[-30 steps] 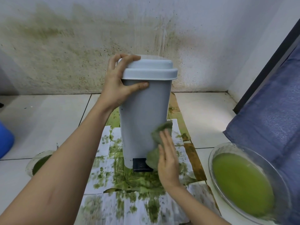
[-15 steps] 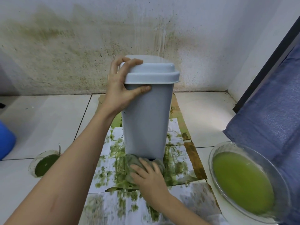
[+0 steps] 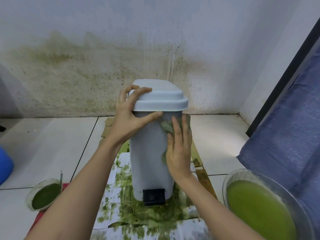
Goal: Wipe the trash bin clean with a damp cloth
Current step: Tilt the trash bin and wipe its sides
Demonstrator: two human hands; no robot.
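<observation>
My right hand [image 3: 179, 149] lies flat, fingers straight, pressing the damp cloth [image 3: 167, 126] against the trash bin [image 3: 149, 156] just under its lid [image 3: 161, 99]. My left hand [image 3: 129, 118] curls over the lid's corner, steadying it. The bin stands on stained paper [image 3: 121, 210] on the floor. Pushing too hard sideways could tip it toward the bowl of green liquid [image 3: 259, 210].
</observation>
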